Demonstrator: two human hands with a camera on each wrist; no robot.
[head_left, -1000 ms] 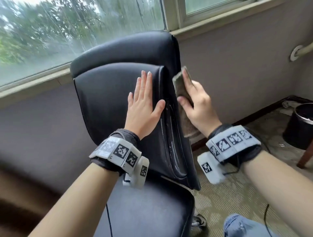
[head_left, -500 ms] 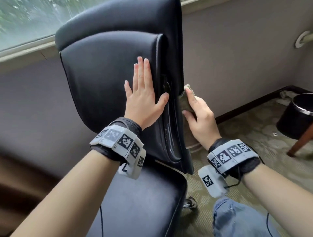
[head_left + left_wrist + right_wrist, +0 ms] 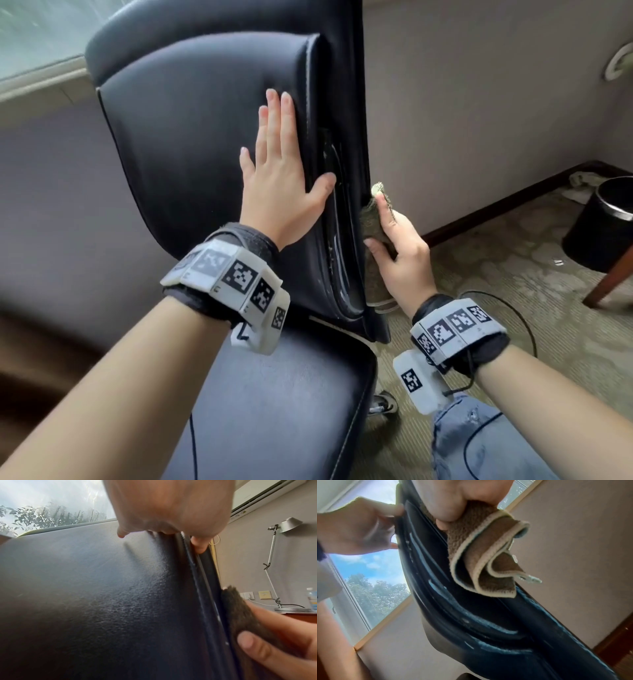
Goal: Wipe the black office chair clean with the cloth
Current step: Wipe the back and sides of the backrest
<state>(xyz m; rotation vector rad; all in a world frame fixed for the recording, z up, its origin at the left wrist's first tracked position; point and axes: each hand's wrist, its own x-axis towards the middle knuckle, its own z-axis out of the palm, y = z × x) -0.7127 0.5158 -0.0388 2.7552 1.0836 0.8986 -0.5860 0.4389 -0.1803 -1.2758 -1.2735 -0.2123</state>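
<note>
The black office chair (image 3: 205, 144) faces me, its backrest upright and its seat (image 3: 281, 404) below. My left hand (image 3: 281, 178) lies flat on the backrest's front near its right edge, fingers straight, thumb hooked over the side seam (image 3: 199, 545). My right hand (image 3: 400, 253) grips a folded brown cloth (image 3: 375, 226) and presses it on the backrest's right side edge, low down. In the right wrist view the cloth (image 3: 481, 555) hangs in folds with a pale hem against the chair's dark side (image 3: 471, 601).
A black waste bin (image 3: 603, 222) stands on the carpet at the right, beside a wooden furniture leg (image 3: 609, 277). A cable (image 3: 513, 318) loops on the floor by my right wrist. My jeans-clad knee (image 3: 479, 442) is bottom right. Grey wall and window behind the chair.
My right hand has slid the cloth down the backrest's right side, from near the top to the lower part. The left hand has stayed flat on the backrest. The head view has tilted downward.
</note>
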